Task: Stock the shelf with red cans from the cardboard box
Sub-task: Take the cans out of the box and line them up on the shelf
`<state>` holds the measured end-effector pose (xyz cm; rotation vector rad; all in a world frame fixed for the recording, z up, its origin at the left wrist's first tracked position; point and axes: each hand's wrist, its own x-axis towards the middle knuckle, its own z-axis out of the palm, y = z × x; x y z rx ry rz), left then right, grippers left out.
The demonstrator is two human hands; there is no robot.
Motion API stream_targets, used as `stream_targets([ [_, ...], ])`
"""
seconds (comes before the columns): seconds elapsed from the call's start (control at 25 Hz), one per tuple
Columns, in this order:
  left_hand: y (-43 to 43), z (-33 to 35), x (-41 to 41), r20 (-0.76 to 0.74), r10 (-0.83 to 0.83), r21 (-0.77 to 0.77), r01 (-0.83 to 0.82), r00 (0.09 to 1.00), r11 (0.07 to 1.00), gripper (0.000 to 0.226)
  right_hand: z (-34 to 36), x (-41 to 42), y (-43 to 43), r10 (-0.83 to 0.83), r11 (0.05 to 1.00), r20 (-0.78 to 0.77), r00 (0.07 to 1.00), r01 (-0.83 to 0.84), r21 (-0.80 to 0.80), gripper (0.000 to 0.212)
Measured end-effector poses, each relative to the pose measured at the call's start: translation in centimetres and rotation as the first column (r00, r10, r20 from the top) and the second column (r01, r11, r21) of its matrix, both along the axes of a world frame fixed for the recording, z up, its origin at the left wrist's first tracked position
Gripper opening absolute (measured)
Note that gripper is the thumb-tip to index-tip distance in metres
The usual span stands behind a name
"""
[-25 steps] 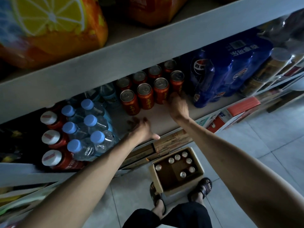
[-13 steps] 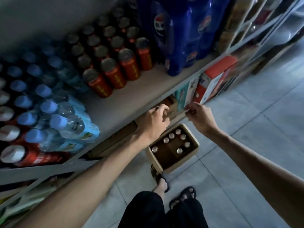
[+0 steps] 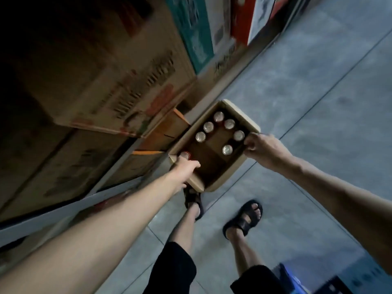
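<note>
The open cardboard box (image 3: 214, 183) sits on the floor beside the bottom shelf. Several red cans (image 3: 208, 126) with silver tops stand inside it, mostly along its far and right sides. My left hand (image 3: 185, 166) reaches into the near-left corner and closes around one red can (image 3: 184, 154), whose top shows just past my fingers. My right hand (image 3: 265, 148) is at the box's right rim with its fingers curled, close to a can (image 3: 239, 135); what it grips, if anything, is unclear. The shelf row of red cans is out of view.
Large brown cartons (image 3: 95, 60) fill the low shelf on the left, behind its grey front rail (image 3: 63, 211). My sandalled feet (image 3: 244, 219) stand on the grey tiled floor just before the box. A blue crate (image 3: 297, 281) is at the bottom right.
The view has dropped from the shelf of cans to the floor. Both hands moved down from the shelf edge to the box; the left one now grips a can in it.
</note>
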<state>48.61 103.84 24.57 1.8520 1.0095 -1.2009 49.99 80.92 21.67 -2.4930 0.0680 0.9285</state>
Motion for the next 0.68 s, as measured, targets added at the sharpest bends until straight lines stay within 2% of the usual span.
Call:
stream_targets([
  [0.08,0.7,-6.9,-0.4,-0.031,0.077,0.038,-0.076,0.997,0.996,0.053,-7.3,0.3,1.3,0.118,0.992,-0.005,0.993,-0.118,-0.037,0.037],
  [0.2,2.1,-16.1,-0.8,0.017,0.086,0.129,-0.087,0.996,0.988,0.047,-17.1,0.6,3.7,0.234,0.954,-0.026,0.972,-0.235,-0.186,0.061],
  [0.32,3.2,-23.5,-1.3,0.038,0.129,0.191,-0.134,0.991,0.972,0.049,-26.0,-0.2,6.1,0.439,0.828,-0.052,0.897,-0.427,-0.364,0.081],
  [0.44,3.9,-27.8,-1.4,0.063,0.170,0.224,-0.180,0.984,0.958,0.059,-31.1,-0.3,7.1,0.618,0.672,-0.043,0.785,-0.555,-0.490,0.067],
  [0.6,3.5,-29.6,-1.4,0.040,0.166,0.277,-0.171,0.985,0.946,0.082,-34.7,-0.2,8.2,0.607,0.644,-0.076,0.791,-0.545,-0.537,0.061],
  [0.68,3.9,-29.5,-1.5,0.006,0.175,0.282,-0.169,0.985,0.944,0.093,-35.2,0.3,8.5,0.601,0.665,-0.071,0.796,-0.547,-0.509,0.061],
])
